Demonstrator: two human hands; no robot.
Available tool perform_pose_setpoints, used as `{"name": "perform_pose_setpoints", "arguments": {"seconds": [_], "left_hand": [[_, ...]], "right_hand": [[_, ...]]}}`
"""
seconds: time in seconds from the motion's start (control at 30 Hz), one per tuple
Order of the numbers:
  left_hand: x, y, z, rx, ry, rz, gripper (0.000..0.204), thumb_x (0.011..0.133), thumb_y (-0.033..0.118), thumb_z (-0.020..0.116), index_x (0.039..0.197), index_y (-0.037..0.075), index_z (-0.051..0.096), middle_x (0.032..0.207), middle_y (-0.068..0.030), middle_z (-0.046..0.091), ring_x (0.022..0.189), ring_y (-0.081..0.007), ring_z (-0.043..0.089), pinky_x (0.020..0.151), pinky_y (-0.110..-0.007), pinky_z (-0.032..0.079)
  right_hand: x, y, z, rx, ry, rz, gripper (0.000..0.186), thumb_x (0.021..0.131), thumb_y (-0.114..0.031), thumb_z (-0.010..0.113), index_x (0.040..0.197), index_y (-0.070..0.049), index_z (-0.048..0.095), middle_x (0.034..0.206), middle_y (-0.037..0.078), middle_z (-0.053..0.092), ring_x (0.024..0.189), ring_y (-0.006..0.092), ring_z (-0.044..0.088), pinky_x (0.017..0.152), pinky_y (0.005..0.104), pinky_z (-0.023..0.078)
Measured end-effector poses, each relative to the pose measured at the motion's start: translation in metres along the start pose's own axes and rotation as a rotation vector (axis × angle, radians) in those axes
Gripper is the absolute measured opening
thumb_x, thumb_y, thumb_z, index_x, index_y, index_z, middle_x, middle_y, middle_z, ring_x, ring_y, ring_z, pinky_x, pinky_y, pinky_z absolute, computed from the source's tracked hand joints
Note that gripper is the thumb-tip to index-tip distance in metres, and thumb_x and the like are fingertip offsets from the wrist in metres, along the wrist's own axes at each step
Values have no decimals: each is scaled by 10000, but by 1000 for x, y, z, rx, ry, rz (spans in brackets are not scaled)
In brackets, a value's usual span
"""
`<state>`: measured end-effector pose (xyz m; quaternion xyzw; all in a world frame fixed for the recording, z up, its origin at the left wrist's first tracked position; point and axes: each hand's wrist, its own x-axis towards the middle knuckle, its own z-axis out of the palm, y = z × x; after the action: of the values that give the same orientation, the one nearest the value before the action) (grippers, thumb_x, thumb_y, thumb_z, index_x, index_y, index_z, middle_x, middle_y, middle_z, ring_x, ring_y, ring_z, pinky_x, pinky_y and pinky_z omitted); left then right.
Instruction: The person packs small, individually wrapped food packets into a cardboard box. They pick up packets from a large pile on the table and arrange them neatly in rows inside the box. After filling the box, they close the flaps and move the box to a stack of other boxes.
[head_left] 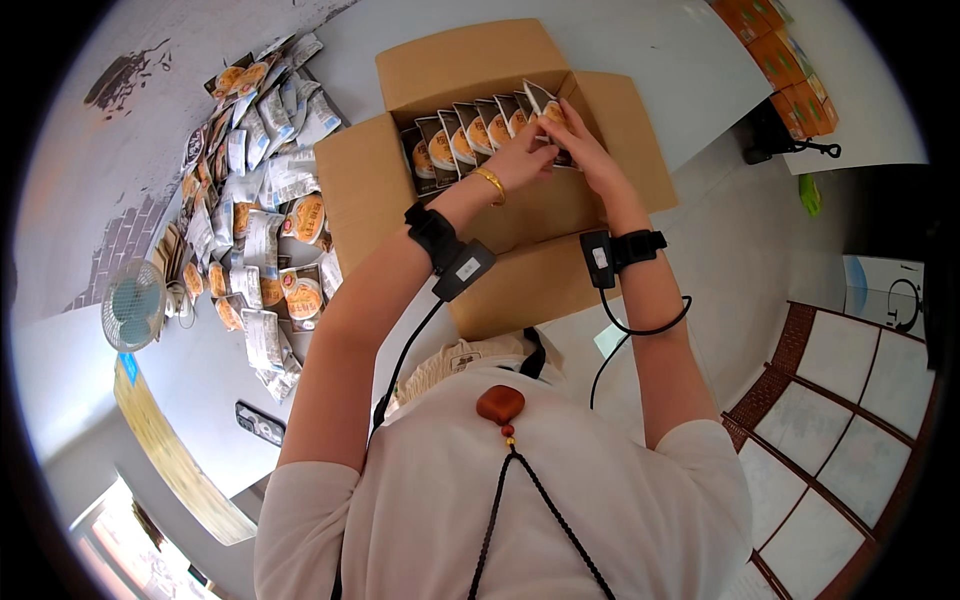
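A row of dark food packets (pixel 460 138), each printed with an orange bowl, stands on edge along the far side of an open cardboard box (pixel 365 190). At the row's right end, one packet (pixel 541 97) leans and rises above the others. My right hand (pixel 582 145) is closed on its right side, fingers along its edge. From the left, my left hand (pixel 522 160) reaches over the row, its fingers bent against the same packet's lower front. The hands nearly touch, and some fingertips are hidden. A gold bracelet (pixel 491 185) circles my left wrist.
Loose silver-backed packets (pixel 265 225) lie heaped left of the box on the grey table (pixel 660 50). A phone (pixel 260 423) rests near the table's left edge, below a fan (pixel 134 305). Orange cartons (pixel 780 65) stand far right. Black cables (pixel 410 345) hang from both wrist devices.
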<state>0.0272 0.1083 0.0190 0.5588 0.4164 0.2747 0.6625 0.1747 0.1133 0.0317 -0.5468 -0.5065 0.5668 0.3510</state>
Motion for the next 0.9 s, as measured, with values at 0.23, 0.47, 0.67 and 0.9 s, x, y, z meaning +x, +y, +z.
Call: {"name": "perform_pose_setpoints", "arguments": {"seconds": [0.23, 0.47, 0.67, 0.9], "left_hand": [[33, -22, -6, 831, 30, 299, 415, 770, 1, 443, 1176, 84, 446, 1213, -87, 446, 1110, -221, 448, 908, -335, 386], [66, -36, 1, 1702, 14, 429, 366, 756, 113, 495, 1121, 128, 489, 1200, -28, 446, 1206, -191, 332, 1015, -438, 211], [77, -41, -11, 1824, -115, 594, 300, 770, 160, 489, 1061, 99, 532, 1123, -63, 505, 1168, -214, 380, 1014, -450, 211], [61, -26, -16, 1925, -260, 534, 275, 752, 137, 494, 1005, 51, 561, 1050, -102, 550, 1099, -243, 443, 985, -400, 284]], "right_hand": [[22, 39, -32, 474, -47, 136, 857, 731, -399, 608, 1348, -22, 149, 1342, 134, 279, 1240, 228, 267, 993, 317, 235], [28, 31, -21, 189, 99, -3, 790, 749, -399, 586, 1328, -14, 211, 1330, 144, 294, 1234, 222, 276, 995, 300, 227], [48, 38, -16, 151, 128, -15, 743, 755, -401, 568, 1317, -28, 257, 1333, 153, 281, 1223, 247, 290, 994, 311, 233], [80, 85, 0, -468, 296, -60, 724, 780, -484, 469, 1326, -64, 248, 1376, 174, 197, 1249, 329, 228, 1013, 412, 184]]}}
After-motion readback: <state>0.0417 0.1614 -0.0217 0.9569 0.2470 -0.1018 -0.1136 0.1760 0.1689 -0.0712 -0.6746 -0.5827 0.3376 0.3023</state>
